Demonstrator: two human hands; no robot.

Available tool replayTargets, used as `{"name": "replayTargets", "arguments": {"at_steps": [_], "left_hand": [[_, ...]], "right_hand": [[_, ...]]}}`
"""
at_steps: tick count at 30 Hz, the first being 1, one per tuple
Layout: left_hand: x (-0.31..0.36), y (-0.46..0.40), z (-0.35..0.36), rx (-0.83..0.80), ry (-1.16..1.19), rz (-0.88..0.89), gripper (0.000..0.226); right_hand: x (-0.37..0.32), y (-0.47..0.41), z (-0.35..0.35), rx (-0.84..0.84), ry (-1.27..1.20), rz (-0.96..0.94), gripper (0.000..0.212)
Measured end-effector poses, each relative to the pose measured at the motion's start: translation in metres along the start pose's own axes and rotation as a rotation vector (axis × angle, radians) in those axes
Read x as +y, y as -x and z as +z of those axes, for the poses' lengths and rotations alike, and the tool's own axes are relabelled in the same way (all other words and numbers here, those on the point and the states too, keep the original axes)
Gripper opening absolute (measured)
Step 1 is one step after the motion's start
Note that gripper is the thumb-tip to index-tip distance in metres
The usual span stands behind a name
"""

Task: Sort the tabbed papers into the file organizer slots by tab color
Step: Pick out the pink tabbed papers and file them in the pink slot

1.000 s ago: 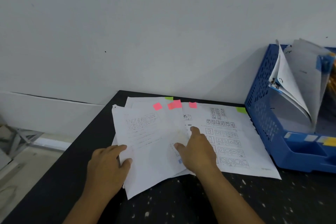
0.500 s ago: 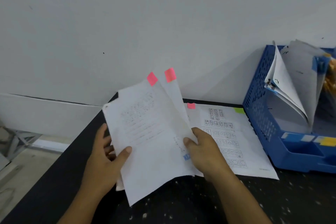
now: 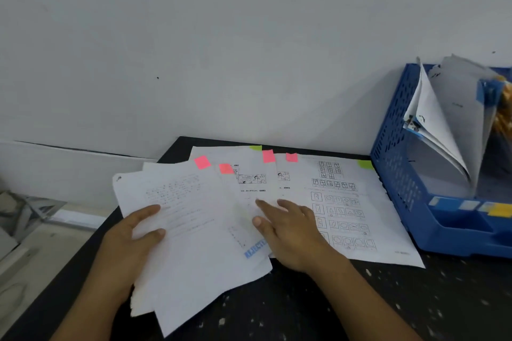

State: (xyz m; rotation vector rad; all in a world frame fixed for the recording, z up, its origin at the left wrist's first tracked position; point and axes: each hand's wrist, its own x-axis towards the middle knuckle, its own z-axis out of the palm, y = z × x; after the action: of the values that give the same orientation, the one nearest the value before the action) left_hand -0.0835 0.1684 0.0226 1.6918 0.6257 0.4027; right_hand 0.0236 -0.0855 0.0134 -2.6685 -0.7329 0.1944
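Left hand (image 3: pixel 133 241) grips the pink-tabbed sheets (image 3: pixel 194 230) by their left edge, thumb on top — likely bunching one color for a single drop. Right hand (image 3: pixel 291 232) lies flat, fingers straight, on the fanned papers (image 3: pixel 346 202) on the table (image 3: pixel 360 307), probably spreading them so the tabs show. Pink tabs (image 3: pixel 202 162) and green tabs (image 3: pixel 365 164) line the far edges. Organizer (image 3: pixel 399 158) stands at right, some papers already in it. Blue stamp — looks like "REJECTED", blurred.
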Motion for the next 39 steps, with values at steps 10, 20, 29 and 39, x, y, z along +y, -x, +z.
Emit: {"name": "replayTargets", "arguments": {"at_steps": [10, 20, 29, 39], "left_hand": [[-0.003, -0.002, 0.005, -0.057, -0.077, -0.014, 0.040], [0.001, 0.007, 0.007, -0.074, -0.188, 0.030, 0.048], [0.000, 0.011, 0.010, -0.046, -0.229, 0.020, 0.048], [-0.006, 0.005, 0.006, -0.061, -0.281, 0.023, 0.044]], "right_hand": [[0.032, 0.024, -0.015, 0.078, 0.250, 0.201, 0.066], [0.054, 0.042, -0.024, 0.148, 0.199, 0.306, 0.066], [0.042, 0.042, -0.006, 0.062, 0.132, 0.356, 0.063], [0.039, 0.042, -0.004, 0.090, 0.117, 0.374, 0.087]]}}
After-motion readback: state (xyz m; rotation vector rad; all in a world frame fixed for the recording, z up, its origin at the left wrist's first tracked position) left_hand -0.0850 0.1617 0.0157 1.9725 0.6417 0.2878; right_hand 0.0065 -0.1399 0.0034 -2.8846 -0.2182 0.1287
